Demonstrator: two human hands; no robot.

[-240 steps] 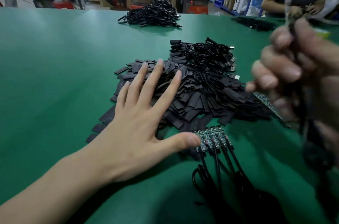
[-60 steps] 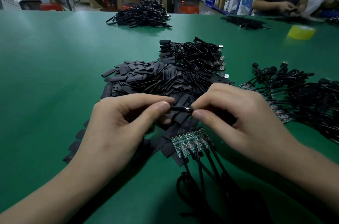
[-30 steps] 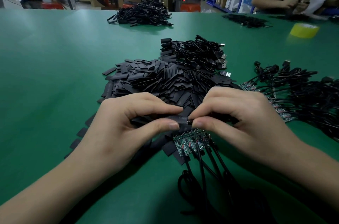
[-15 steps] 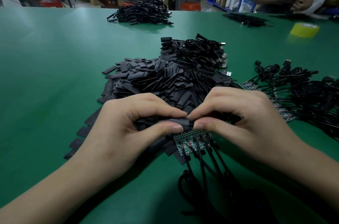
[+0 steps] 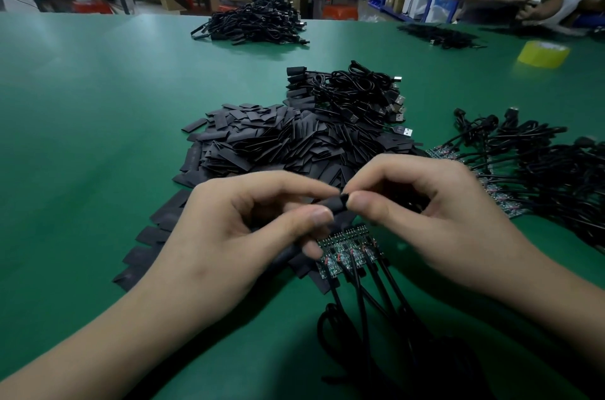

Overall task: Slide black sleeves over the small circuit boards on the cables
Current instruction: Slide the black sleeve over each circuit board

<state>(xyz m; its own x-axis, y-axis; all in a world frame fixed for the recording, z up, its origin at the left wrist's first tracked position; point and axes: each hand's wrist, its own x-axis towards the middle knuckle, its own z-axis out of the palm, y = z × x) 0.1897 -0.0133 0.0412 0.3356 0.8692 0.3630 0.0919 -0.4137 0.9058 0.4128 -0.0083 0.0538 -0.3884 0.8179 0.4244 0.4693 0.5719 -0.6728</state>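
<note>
My left hand [image 5: 229,236] pinches a black sleeve [image 5: 335,204] between thumb and forefinger. My right hand [image 5: 425,219] meets it from the right and pinches the sleeve's right end; whatever it feeds into the sleeve is hidden by my fingers. Just below my hands lies a row of several small green circuit boards [image 5: 348,249] on black cables [image 5: 360,308] that run toward me. A large heap of flat black sleeves [image 5: 281,144] lies behind my hands.
A bundle of black USB cables [image 5: 357,95] sits behind the heap. More cables with boards [image 5: 530,163] spread at the right. Another cable pile [image 5: 252,23] and a yellow tape roll [image 5: 543,54] lie farther back on the green table [image 5: 82,137]. A person works at the far right.
Both hands have risen slightly off the table with the sleeve between them. Earlier my left hand picked a sleeve from the heap and my right hand brought a cable in.
</note>
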